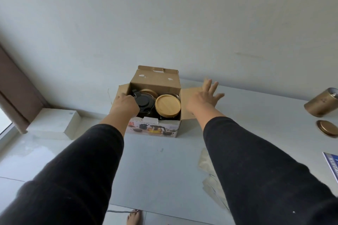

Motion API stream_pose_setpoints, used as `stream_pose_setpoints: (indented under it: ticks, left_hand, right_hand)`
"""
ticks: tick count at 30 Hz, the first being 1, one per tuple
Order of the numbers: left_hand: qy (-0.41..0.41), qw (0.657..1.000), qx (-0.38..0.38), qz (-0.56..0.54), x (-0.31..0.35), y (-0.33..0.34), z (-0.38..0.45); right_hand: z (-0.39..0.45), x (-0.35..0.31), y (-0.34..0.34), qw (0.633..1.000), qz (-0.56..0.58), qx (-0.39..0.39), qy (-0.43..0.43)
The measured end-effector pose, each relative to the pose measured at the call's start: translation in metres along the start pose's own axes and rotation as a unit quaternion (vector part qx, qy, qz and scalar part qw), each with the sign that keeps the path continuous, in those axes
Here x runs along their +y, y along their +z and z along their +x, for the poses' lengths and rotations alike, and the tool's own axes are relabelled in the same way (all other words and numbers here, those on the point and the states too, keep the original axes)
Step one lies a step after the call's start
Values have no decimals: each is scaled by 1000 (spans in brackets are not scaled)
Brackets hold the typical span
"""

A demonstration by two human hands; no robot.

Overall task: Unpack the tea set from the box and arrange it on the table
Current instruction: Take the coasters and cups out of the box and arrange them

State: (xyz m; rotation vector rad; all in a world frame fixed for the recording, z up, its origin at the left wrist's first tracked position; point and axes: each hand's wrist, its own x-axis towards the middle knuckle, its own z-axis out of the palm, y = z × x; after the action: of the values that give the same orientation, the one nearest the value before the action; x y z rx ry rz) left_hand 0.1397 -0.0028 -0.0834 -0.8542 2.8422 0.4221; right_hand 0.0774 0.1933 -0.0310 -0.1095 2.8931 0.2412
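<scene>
An open cardboard box (155, 80) stands on the grey table (161, 166), its flaps folded out and a tea-set picture on its front. Inside sit a glass teapot with a black lid (144, 103), a round bamboo lid (167, 105) on the right and another bamboo lid (149, 92) behind. My left hand (126, 105) reaches into the box's left side, fingers closed around the teapot's black handle. My right hand (204, 96) hovers over the right flap, fingers spread, holding nothing.
A gold canister (321, 103) lies on its side at the far right, with its gold lid (328, 127) flat on the table below it. A blue booklet (332, 166) pokes in at the right edge. Clear wrappers (210, 175) lie under my right arm. A white box (54, 123) sits on the left sill.
</scene>
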Motion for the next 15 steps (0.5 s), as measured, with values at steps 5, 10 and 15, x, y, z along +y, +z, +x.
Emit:
stream_pose_setpoints:
  ticks: [5,10,15]
  left_hand:
    - [7,1000,9,-18,2,8,0]
    - [-9,1000,17,-8,5,7,9]
    - [34,996,84,1,17,-2,26]
  right_hand:
    - [-3,-6,32,988,122,-93,-8]
    - [-1,-13,38,957,263,-109,-54]
    - [14,-18,29,957,231,-4,-175]
